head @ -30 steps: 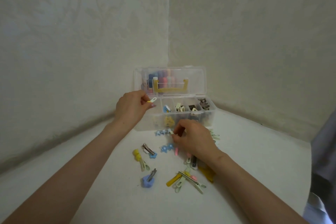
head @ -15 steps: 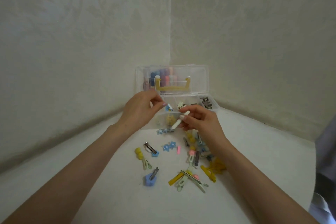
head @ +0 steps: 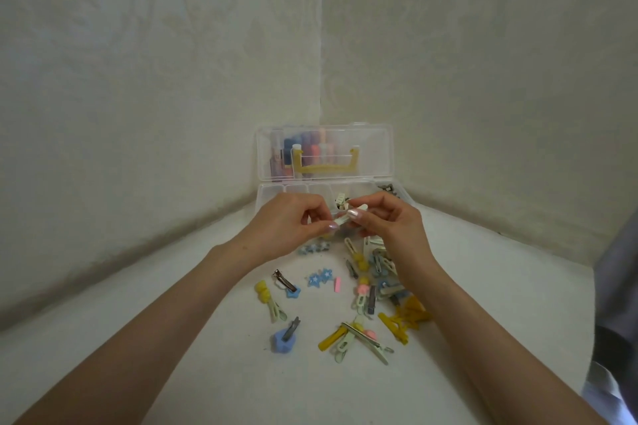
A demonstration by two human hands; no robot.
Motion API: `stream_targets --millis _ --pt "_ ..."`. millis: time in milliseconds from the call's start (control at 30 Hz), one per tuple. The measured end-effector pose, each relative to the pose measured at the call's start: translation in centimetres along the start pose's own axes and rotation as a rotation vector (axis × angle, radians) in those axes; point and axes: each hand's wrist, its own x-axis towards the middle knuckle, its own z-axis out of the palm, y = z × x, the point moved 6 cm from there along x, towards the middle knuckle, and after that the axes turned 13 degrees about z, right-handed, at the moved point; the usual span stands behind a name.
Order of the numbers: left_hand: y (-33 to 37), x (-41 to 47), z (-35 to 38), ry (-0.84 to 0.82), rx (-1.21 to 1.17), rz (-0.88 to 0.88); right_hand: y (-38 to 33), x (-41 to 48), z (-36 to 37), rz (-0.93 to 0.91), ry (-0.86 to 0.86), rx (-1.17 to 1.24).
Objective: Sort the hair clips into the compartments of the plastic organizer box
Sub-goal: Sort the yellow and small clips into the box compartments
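A clear plastic organizer box [head: 276, 190] stands open in the corner, its lid [head: 373, 152] upright with a yellow handle. Some compartments hold clips; my hands hide most of them. My left hand [head: 286, 224] and my right hand [head: 386, 217] meet just in front of the box, both pinching one pale cream hair clip [head: 350, 214] between thumb and fingers. Loose hair clips lie on the white surface below my hands: a blue heart clip [head: 284, 342], a yellow one [head: 264, 293], blue star clips [head: 319, 278], a small pink piece [head: 337, 284] and a mixed pile [head: 379, 279].
Patterned walls meet in a corner right behind the box. The white surface [head: 138, 338] stretches to the left and towards me. A dark garment [head: 618, 286] shows at the right edge.
My right hand picked a cream clip off the pile and lifted it towards the box. My left hand came down from the box's left end and now pinches the same clip.
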Motion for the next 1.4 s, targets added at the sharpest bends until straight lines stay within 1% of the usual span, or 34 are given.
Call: stream_targets --millis 67,133,167,200,300,367,433,533,567,667,767,933,1033,1167,1233,1300,1400 --pt "0.1 0.0 0.1 -0.010 0.011 -0.006 0.0 0.0 -0.1 -0.018 0.008 -0.016" --pt "0.2 0.0 -0.2 0.013 0.045 -0.011 0.0 -0.1 -0.2 -0.046 0.042 -0.084" --pt "0.2 0.0 -0.7 0.048 0.068 -0.019 0.1 -0.1 -0.2 -0.063 0.081 -0.175" --pt "0.1 0.1 -1.3 0.097 0.095 -0.034 0.2 -0.1 -0.3 -0.079 0.130 -0.314" --pt "-0.5 -0.2 -3.4 0.271 0.218 -0.123 0.8 -0.2 0.2 -0.120 0.210 -0.825" --pt "-0.9 -0.6 -4.4 0.335 0.342 -0.198 0.8 -0.3 0.7 -0.157 0.213 -0.981" --pt "-1.5 -1.0 -4.7 0.350 0.430 -0.261 0.6 -0.5 0.9 -0.211 0.218 -1.002" --pt "-2.5 -1.1 -4.5 0.326 0.471 -0.330 0.3 -0.7 0.9 -0.246 0.240 -0.939" --pt "-2.8 -1.1 -4.4 0.315 0.470 -0.344 0.3 -0.7 0.9 -0.254 0.248 -0.963" --pt "-3.2 -0.8 -3.9 0.285 0.462 -0.361 0.9 -0.3 1.1 -0.288 0.258 -1.135" --pt "-3.2 -0.4 -3.5 0.267 0.455 -0.352 1.8 0.1 1.0 -0.263 0.243 -1.226" --pt "-3.4 0.0 -2.9 0.229 0.417 -0.327 2.4 0.5 1.0 -0.181 0.215 -1.228" --pt "-3.5 -0.1 -2.8 0.229 0.403 -0.321 2.5 0.5 1.1 -0.177 0.189 -1.232" --pt "-2.7 -0.2 -2.9 0.250 0.362 -0.243 2.6 0.5 1.4 -0.146 0.126 -1.206" --pt "-2.0 -0.3 -2.9 0.263 0.309 -0.169 2.5 0.5 1.4 -0.077 0.080 -1.044" --pt "-1.1 -0.6 -2.4 0.254 0.231 -0.091 1.9 0.5 1.0 -0.024 0.063 -0.796" --pt "-0.1 -1.4 -1.1 0.184 0.144 -0.023 0.4 0.1 0.1 0.014 0.065 -0.439"
